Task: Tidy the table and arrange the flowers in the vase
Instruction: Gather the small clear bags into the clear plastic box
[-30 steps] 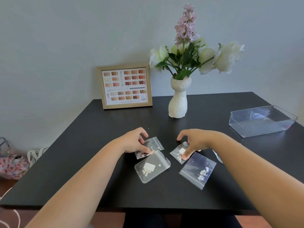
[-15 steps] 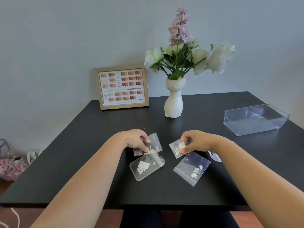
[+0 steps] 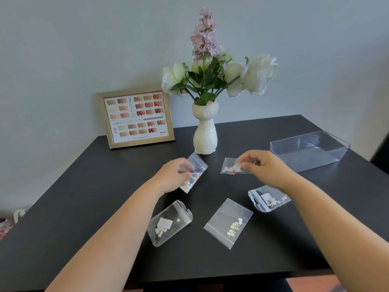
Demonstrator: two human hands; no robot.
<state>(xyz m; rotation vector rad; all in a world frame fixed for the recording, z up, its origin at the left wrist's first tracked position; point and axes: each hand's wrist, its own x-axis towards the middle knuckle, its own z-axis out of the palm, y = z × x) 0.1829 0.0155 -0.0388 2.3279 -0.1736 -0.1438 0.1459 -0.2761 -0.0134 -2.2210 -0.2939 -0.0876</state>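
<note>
Plastic pouches lie nearest the person on the black table (image 3: 63,197): a rounded pouch (image 3: 169,223) and a flat zip bag (image 3: 228,223), each holding tiny pale flower pieces, well in front of the white vase (image 3: 205,133). A third pouch (image 3: 267,200) with a label lies partly under the right forearm. Closer to the vase, the left hand (image 3: 172,175) is pinched on a glitter bag (image 3: 194,172), lifted clear, and the right hand (image 3: 263,166) is clamped on a small bag (image 3: 231,167) of pale and red bits, probably for gathering. Right of the vase, the clear tray (image 3: 311,150) holds nothing, a likely destination. Flowers (image 3: 212,70) already stand in the vase; a framed chart (image 3: 135,118) leans left of it.
</note>
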